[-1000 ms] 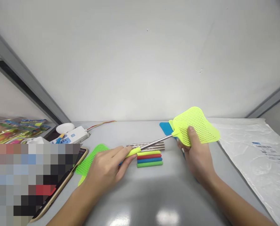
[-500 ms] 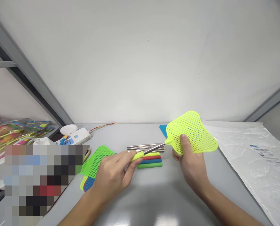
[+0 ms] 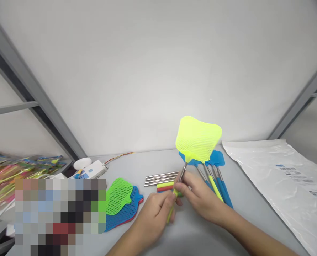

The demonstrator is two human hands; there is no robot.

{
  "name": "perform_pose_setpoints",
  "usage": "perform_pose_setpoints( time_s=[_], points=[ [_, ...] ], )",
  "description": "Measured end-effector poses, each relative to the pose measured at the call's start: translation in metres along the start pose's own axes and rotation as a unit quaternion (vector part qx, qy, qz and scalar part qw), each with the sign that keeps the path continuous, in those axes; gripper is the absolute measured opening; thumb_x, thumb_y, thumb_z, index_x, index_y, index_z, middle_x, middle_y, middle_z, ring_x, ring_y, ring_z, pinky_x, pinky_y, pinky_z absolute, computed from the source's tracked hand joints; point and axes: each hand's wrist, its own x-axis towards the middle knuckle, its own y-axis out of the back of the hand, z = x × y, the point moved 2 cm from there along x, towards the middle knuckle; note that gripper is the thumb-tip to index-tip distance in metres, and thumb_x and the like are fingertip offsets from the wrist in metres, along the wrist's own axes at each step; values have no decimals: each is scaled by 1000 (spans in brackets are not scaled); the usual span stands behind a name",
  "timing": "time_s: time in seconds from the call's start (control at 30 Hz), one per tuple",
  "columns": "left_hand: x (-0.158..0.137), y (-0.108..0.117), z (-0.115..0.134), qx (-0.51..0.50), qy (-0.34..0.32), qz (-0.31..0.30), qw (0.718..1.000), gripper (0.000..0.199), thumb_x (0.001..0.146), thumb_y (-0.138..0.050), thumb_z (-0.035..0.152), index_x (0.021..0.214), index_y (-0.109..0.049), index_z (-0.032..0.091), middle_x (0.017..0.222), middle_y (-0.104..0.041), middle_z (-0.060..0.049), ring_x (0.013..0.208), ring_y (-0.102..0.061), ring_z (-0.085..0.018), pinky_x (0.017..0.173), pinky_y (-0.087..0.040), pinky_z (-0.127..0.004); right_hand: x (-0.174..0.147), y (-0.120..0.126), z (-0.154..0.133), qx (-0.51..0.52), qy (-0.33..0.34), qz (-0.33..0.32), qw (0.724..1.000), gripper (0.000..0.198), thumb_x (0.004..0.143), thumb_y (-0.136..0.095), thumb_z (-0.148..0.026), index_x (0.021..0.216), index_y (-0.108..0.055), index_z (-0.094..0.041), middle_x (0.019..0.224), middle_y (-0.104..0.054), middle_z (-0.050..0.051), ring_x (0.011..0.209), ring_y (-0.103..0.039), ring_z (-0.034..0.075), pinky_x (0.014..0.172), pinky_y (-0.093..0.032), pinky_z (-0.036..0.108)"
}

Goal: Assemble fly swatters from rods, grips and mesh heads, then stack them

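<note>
A yellow fly swatter (image 3: 197,140) stands nearly upright between my hands, its perforated head up. My left hand (image 3: 158,209) is closed round its yellow handle, most of which the fingers hide. Just above, my right hand (image 3: 198,193) grips the metal rod close to the handle's top. Behind my hands lie several loose metal rods (image 3: 159,179) and coloured handle tubes (image 3: 165,185), partly covered. On the right are several whole swatters with blue handles (image 3: 226,190) and blue heads (image 3: 217,158), plus one yellow handle (image 3: 215,188). A loose green swatter head (image 3: 119,195) rests on blue ones (image 3: 133,206) to the left.
A white plastic mailing bag (image 3: 275,177) covers the right side of the grey table. At left stand a white power strip (image 3: 93,171), a round white object (image 3: 83,163) and bagged colourful goods (image 3: 22,174). A blurred-out patch hides the lower left.
My right hand has moved from the swatter's head down to its rod. The swatter has turned from lying sideways to upright, and my left hand has come lower and rightward with the handle.
</note>
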Motion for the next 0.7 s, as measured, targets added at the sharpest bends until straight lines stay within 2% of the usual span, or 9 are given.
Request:
perform_pose_setpoints(
  time_s=[0.07, 0.17, 0.23, 0.33, 0.47, 0.7],
  points=[
    [-2, 2, -2, 51, -34, 11, 998, 38, 102, -32, 39, 93, -64, 21, 75, -66, -1, 69, -61, -15, 68, -44, -24, -4, 17, -2, -90, -21, 58, 994, 34, 98, -41, -43, 73, -46, -21, 72, -52, -1, 68, -49, 14, 63, -38, 27],
    [-2, 12, -6, 129, -93, 35, 987, 25, 100, -39, 33, 108, -61, 24, 97, -69, -3, 86, -64, -17, 78, -46, -26, -20, 56, 5, -169, -104, 142, 970, 41, 97, -35, -51, 68, -40, -22, 65, -41, -3, 62, -42, 14, 57, -32, 27],
    [-1, 18, -8, 159, -125, 42, 978, 23, 100, -39, 30, 107, -59, 24, 97, -68, -2, 86, -63, -17, 76, -45, -27, -31, 83, 16, -214, -173, 187, 943, 44, 96, -31, -54, 65, -36, -22, 61, -35, -3, 57, -37, 14, 52, -29, 26],
    [1, 20, -11, 186, -156, 45, 969, 21, 100, -38, 26, 104, -58, 24, 90, -66, -2, 79, -62, -16, 70, -44, -26, -38, 112, 37, -325, -249, 191, 892, 45, 96, -28, -49, 59, -31, -23, 56, -31, -3, 53, -33, 14, 49, -24, 27],
    [0, 17, -13, 218, -183, 39, 958, 20, 100, -38, 24, 98, -57, 23, 81, -63, -1, 72, -59, -16, 64, -42, -26, -31, 123, 63, -377, -291, 172, 862, 43, 92, -36, -38, 53, -29, -23, 52, -35, -1, 50, -34, 15, 50, -21, 28],
    [-1, 25, -17, 218, -196, 71, 953, 18, 100, -40, 21, 95, -57, 22, 79, -62, 0, 69, -58, -14, 63, -40, -26, -31, 120, 83, -411, -329, 135, 839, 39, 92, -35, -32, 54, -35, -22, 56, -48, 2, 53, -43, 16, 51, -23, 27]
  ],
)
